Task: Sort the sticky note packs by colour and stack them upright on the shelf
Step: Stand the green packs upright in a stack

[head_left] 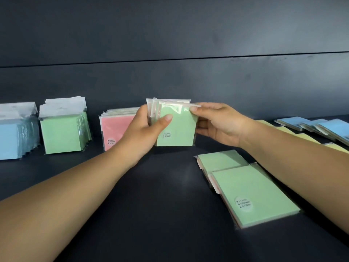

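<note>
Both hands hold a small upright bundle of sticky note packs [176,127] above the middle of the dark shelf [151,205]; a green pack faces me. My left hand [146,133] grips the bundle's left side, thumb on the front. My right hand [215,123] pinches its top right corner. Standing upright at the left are a blue row [13,135], a green row [64,133] and a pink row [117,129], the pink one partly hidden by my left hand. Green packs [251,193] lie flat at the right front, with pink edges showing under them.
Yellow packs [306,137] and blue packs [319,127] lie flat at the far right of the shelf. A dark back wall [170,53] rises behind everything.
</note>
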A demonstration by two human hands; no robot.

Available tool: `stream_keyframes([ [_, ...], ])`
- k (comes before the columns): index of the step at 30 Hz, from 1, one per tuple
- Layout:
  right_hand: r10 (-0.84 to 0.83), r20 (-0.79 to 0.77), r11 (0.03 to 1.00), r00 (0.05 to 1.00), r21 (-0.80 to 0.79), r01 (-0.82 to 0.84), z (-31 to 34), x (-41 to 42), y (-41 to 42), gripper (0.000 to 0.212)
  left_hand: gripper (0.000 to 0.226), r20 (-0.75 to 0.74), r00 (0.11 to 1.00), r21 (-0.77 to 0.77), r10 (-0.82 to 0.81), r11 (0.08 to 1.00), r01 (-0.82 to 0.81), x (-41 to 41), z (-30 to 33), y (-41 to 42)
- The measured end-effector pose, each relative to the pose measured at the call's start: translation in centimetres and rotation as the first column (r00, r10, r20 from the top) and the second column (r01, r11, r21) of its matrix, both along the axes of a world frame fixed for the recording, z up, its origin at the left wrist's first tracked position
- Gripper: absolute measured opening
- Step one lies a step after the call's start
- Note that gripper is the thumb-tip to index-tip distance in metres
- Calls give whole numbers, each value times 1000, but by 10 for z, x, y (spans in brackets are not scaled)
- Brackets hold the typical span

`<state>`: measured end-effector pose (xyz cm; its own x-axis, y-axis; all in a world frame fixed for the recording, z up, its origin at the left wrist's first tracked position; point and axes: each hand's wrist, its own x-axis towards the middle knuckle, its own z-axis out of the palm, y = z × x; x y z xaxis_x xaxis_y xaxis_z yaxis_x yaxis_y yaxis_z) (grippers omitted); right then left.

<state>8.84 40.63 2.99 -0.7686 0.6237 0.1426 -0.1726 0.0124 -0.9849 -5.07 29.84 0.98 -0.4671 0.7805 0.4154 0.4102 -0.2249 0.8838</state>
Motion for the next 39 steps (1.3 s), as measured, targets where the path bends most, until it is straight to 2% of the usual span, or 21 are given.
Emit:
stream_keyframes([
  [4, -28, 13, 987, 1000, 156, 25, -9, -1, 5, 17, 23, -148, 989, -175, -28, 985, 2, -8, -9, 2],
  [7, -63, 109, 974, 992, 225, 37, -14, 0, 8, 8, 33, -156, 983, -281, -97, 959, 50, -5, -11, 0],
  [9, -78, 179, 974, 981, 223, 37, -15, 2, 11, 18, 35, -167, 978, -320, -125, 945, 66, -4, -11, 0],
  [11, -60, 236, 974, 970, 228, 5, -14, 4, 11, 19, 36, -212, 969, -355, -130, 934, 48, -5, -12, 0],
  [14, -91, 333, 935, 939, 352, -34, -16, 3, 10, 26, 34, -217, 969, -380, -117, 925, 27, -5, -14, 1],
  [16, -194, 407, 886, 893, 464, -19, -12, 3, 11, 21, 32, -206, 975, -369, -84, 929, 2, -6, -15, 2],
  [18, -301, 541, 821, 785, 566, -75, -1, 8, 9, 23, 29, -202, 978, -363, -60, 932, -17, -5, -15, 4],
  [22, -268, 840, 834, 471, 447, -322, 22, 31, 1, 33, 27, -145, 989, -372, -14, 927, -41, -7, -16, 5],
  [25, -303, 920, 809, 248, 386, -444, 26, 40, -5, 42, 18, -25, 1000, -345, -6, 939, -3, -7, -15, 5],
  [27, -328, 923, 811, 201, 384, -441, 25, 40, -3, 50, 15, 104, 994, -303, -43, 950, 73, -2, -11, 3],
  [28, -313, 928, 826, 203, 371, -424, 24, 40, -1, 48, 15, 190, 979, -273, -69, 954, 120, 2, -9, 2],
  [30, -253, 944, 859, 210, 319, -401, 22, 40, 5, 31, 17, 334, 936, -217, -111, 957, 191, 9, -7, 1],
  [32, -201, 954, 880, 221, 275, -387, 20, 40, 8, 24, 17, 382, 917, -205, -115, 957, 206, 11, -7, 1],
  [33, -174, 950, 891, 259, 264, -370, 20, 41, 10, 22, 17, 390, 914, -206, -108, 958, 201, 11, -7, 0],
  [36, -70, 893, 932, 444, 217, -289, 23, 46, 17, 11, 18, 397, 913, -197, -96, 962, 187, 12, -7, 1],
  [39, -41, 707, 979, 706, 171, -114, 31, 51, 22, 7, 17, 390, 916, -190, -98, 964, 184, 11, -9, 1],
])
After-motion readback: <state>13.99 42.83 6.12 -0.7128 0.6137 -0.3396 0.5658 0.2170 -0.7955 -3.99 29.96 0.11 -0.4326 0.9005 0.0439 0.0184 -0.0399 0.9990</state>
